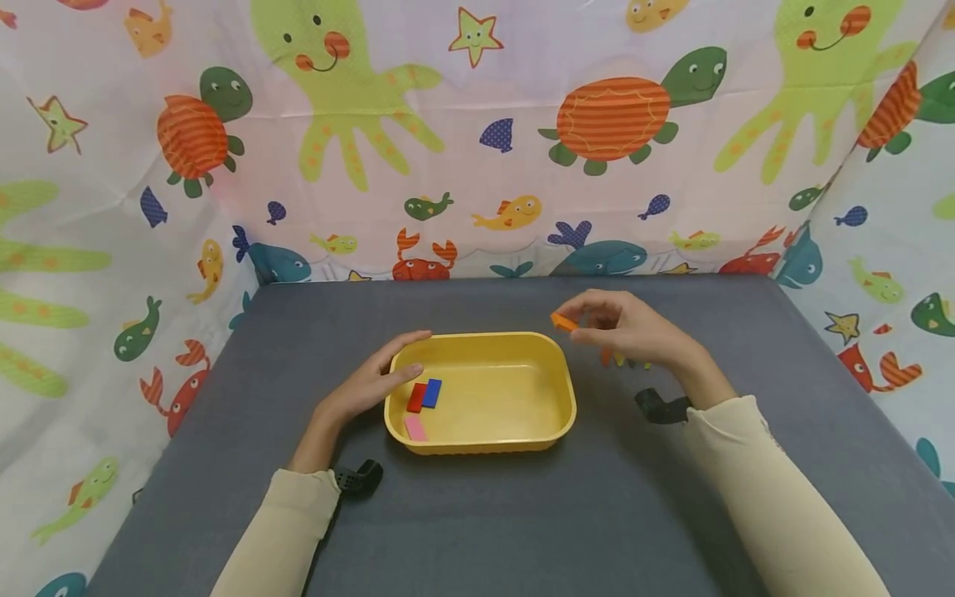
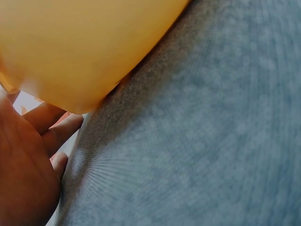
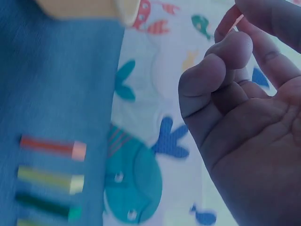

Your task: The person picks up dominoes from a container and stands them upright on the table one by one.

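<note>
A shallow yellow tray lies on the grey table. My left hand holds its left side, thumb over the rim and the other fingers along the outer wall. In the left wrist view, fingertips meet the underside of the tray's curved wall. Within the tray, at its left end, are a red block, a blue block and a pink block. Beyond the tray's right rim, my right hand pinches an orange block between thumb and fingers, raised above the table.
Several blocks stand in a row under my right hand, partly hidden in the head view; the right wrist view shows a red one, a yellow one and a green one. A sea-animal curtain borders the table's back and sides.
</note>
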The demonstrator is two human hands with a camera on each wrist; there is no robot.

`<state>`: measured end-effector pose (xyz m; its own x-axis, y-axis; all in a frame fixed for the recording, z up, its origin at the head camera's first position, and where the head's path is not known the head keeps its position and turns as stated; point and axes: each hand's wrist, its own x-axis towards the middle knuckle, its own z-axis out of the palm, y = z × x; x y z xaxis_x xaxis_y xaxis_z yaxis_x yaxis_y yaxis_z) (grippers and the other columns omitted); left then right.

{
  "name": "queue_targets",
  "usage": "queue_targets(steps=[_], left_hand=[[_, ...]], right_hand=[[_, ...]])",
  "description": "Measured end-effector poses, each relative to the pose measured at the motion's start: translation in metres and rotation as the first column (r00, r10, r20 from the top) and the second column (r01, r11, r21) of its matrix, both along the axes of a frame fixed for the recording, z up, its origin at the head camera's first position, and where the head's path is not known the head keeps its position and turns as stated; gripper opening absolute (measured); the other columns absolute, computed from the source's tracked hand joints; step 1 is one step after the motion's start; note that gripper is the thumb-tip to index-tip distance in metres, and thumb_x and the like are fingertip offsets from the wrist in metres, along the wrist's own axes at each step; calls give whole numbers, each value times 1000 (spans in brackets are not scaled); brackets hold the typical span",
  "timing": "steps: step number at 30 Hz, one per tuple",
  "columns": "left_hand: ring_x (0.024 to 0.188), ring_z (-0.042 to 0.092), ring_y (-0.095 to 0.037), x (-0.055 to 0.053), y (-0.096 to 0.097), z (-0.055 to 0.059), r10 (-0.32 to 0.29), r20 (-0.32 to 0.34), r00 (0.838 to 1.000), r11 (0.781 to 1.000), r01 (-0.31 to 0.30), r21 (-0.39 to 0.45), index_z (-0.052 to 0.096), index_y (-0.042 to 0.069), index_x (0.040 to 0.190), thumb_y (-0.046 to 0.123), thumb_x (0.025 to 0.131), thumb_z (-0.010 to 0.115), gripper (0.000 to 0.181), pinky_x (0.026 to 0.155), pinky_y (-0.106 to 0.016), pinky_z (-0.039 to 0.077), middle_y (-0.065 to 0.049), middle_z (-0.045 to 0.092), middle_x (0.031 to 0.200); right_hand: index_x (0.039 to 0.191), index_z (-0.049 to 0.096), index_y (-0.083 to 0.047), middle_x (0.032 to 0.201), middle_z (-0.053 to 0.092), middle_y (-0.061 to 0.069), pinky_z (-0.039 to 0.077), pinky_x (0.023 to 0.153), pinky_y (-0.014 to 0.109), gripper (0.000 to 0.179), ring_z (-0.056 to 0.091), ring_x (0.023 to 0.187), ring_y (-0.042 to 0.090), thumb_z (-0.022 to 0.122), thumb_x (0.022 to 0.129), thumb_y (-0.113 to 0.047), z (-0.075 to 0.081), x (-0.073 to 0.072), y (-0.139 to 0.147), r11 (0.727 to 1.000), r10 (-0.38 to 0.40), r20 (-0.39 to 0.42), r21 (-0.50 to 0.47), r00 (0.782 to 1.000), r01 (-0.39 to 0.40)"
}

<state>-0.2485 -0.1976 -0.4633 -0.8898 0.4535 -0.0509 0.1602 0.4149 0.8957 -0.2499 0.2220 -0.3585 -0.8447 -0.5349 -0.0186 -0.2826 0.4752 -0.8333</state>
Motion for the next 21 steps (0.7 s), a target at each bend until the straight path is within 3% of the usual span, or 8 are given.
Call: queue_targets(steps=[3, 7, 11, 16, 21], left_hand=[[152, 30, -31, -1, 0, -1, -1, 6, 1000, 1000, 1, -2, 38, 40, 154, 37, 101, 60, 57, 117, -63, 35, 2, 32, 165], [152, 31, -31, -1, 0, 0, 2, 7, 1000, 1000, -2, -11, 38, 41, 154, 36, 101, 60, 57, 117, -63, 35, 2, 32, 165], [152, 31, -30, -1, -1, -1, 2, 1, 1000, 1000, -2, -18, 37, 41, 154, 38, 100, 60, 58, 117, -63, 36, 2, 32, 165], [152, 31, -29, -1, -1, -2, 7, 1, 1000, 1000, -7, -24, 37, 42, 154, 40, 100, 60, 59, 117, -62, 35, 4, 32, 165], [152, 32, -29, -1, 0, -2, -1, 0, 1000, 1000, 1, -17, 36, 41, 155, 40, 100, 60, 60, 117, -61, 37, 4, 31, 165]], right_hand=[[130, 65, -15, 108, 69, 13, 60, 66, 34, 33, 68, 76, 28, 69, 98, -22, -4, 4, 22, 998, -56, -11, -27, 998, 56], [133, 62, -14, 119, 67, -2, 59, 74, 28, 35, 69, 95, 22, 67, 100, -25, -9, 13, 50, 986, -165, -50, -23, 985, 164], [132, 61, -16, 116, 64, -10, 56, 70, 28, 34, 67, 90, 10, 67, 100, -26, -18, 20, 74, 959, -281, -60, -49, 958, 278], [131, 59, -16, 114, 63, -13, 54, 69, 25, 32, 65, 88, 0, 66, 101, -24, -38, 23, 102, 929, -361, -51, -111, 931, 354], [126, 60, -23, 108, 60, -17, 52, 68, 25, 26, 65, 85, 4, 65, 101, -24, -63, 24, 124, 894, -440, -21, -100, 898, 436]])
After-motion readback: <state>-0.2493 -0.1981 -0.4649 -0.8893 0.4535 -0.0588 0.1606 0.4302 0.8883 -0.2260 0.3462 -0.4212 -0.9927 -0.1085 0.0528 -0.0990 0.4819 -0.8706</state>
